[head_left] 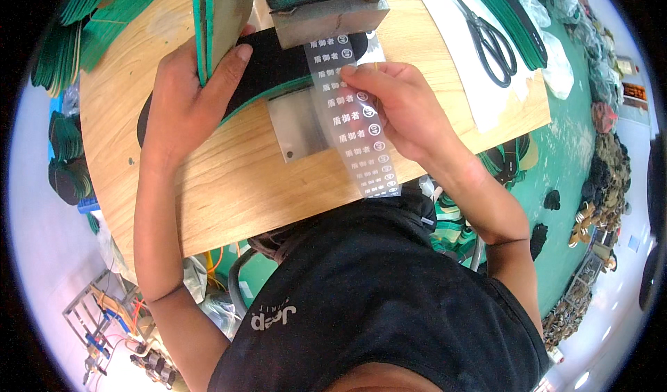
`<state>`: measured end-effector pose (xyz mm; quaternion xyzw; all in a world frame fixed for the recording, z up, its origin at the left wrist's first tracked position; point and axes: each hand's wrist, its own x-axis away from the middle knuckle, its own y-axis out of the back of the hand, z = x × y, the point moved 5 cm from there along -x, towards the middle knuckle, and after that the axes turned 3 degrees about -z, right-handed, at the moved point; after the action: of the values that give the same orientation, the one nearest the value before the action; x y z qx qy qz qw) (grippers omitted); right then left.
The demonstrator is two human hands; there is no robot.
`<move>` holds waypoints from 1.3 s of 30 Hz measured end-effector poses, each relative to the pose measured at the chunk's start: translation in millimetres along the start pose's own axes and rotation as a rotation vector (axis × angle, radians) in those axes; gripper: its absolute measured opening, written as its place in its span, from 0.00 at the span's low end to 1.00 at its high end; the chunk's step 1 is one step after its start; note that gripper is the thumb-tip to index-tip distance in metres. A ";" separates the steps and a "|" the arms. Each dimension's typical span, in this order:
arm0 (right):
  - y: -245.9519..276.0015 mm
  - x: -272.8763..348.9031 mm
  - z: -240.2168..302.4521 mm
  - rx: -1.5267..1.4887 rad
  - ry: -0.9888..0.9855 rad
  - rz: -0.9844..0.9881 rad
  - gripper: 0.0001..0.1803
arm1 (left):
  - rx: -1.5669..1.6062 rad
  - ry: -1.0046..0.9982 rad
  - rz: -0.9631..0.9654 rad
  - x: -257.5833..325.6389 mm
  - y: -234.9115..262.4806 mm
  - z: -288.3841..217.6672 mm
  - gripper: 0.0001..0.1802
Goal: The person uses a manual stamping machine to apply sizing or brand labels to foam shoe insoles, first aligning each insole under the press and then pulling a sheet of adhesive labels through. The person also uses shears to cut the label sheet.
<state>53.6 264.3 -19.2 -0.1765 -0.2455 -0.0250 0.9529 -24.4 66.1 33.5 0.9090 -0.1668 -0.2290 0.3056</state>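
Fingertips of our right hand (403, 107) pinch the clear printed label strip (351, 114) over the black insole (278, 69) under the press head (326, 6), left hand (184, 103) gripping stacked green-edged insoles (219, 17); positioning step, alignment needed next.

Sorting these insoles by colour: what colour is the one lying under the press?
Black on top with a green edge, seen in the head view.

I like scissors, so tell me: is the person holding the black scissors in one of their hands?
No, the black scissors lie untouched on the table, while the right hand pinches a clear printed strip and the left hand holds green-edged insoles.
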 end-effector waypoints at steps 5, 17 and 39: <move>0.5 1.4 -0.6 0.002 0.000 -0.008 0.11 | -0.033 -0.019 -0.011 0.9 -0.7 -1.6 0.15; 0.0 2.4 0.5 0.035 0.016 -0.030 0.12 | -0.019 -0.003 0.017 -0.1 0.3 -0.9 0.14; 4.8 1.1 -5.6 0.034 0.061 -0.118 0.13 | -0.292 -0.082 0.115 2.8 -11.2 -6.4 0.44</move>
<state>57.7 266.9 -24.8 -0.1446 -0.2268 -0.0820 0.9597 -16.9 76.4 30.0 0.8337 -0.1956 -0.2699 0.4402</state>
